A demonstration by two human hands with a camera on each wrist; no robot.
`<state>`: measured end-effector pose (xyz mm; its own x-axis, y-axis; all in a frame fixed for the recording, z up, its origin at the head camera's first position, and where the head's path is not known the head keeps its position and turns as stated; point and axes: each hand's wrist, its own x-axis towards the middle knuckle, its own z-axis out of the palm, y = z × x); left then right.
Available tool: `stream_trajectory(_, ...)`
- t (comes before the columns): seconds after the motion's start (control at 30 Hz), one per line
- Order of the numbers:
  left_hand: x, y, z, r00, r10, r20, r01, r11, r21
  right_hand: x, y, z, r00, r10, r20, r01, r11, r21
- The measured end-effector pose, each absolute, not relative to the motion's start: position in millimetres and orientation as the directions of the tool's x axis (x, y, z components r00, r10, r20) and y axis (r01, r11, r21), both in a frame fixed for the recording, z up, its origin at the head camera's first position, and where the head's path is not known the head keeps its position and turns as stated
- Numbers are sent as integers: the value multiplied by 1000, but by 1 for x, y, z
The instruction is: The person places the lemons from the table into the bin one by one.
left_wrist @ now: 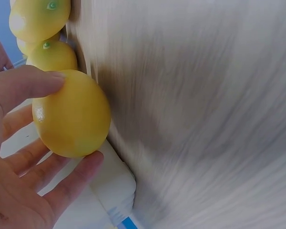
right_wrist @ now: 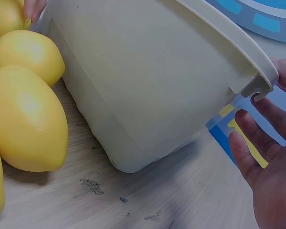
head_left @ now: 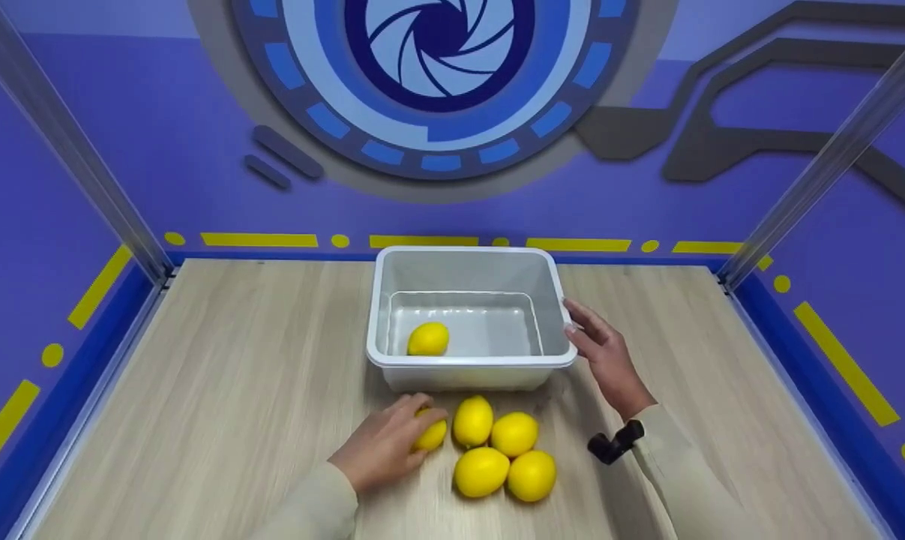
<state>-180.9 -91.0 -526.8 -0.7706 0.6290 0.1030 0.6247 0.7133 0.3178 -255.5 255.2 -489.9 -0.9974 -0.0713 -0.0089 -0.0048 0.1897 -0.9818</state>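
Observation:
My left hand (head_left: 388,442) grips a yellow lemon (left_wrist: 74,117) just in front of the grey-white plastic bin (head_left: 467,377). In the left wrist view the thumb lies on one side and the fingertips reach the far side. My right hand (head_left: 609,360) touches the right rim of the bin with thumb and fingertips; in the right wrist view its other fingers (right_wrist: 243,152) spread loosely apart from the wall. One lemon (head_left: 428,340) lies inside the bin, near its front left. Several loose lemons (head_left: 482,472) sit clustered on the table, right of my left hand.
A light wood-grain table (head_left: 257,360) carries the bin, which stands near the back wall (head_left: 332,202). Blue-purple panels with yellow dashes close in the left and right sides. Clear posts (head_left: 804,165) rise at the back corners. A black strap device (head_left: 615,442) sits at my right wrist.

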Motion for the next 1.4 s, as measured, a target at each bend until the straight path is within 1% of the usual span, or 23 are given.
stream_trajectory(0.23, -181, -91, -522, -769, 632, 98, 623, 706, 336, -260, 256, -492, -998, -64, 0, -15, 222, -975)
stream_trajectory(0.53, -180, -94, -520, -751, 642, 156, 656, 696, 292, -259, 256, -492, -997, -74, -10, -5, 206, -978)
stream_trajectory(0.97, -177, -93, -500, -742, 641, 197, 670, 693, 265, -258, 256, -492, -996, -84, -6, -10, 187, -982)
stream_trajectory(1.17, -176, -92, -497, -722, 648, 243, 692, 681, 240, -258, 255, -491, -997, -83, -10, -7, 203, -979)
stream_trajectory(1.4, -173, -89, -489, -706, 655, 270, 706, 679, 198, -256, 256, -492, -997, -79, 6, -21, 189, -982)
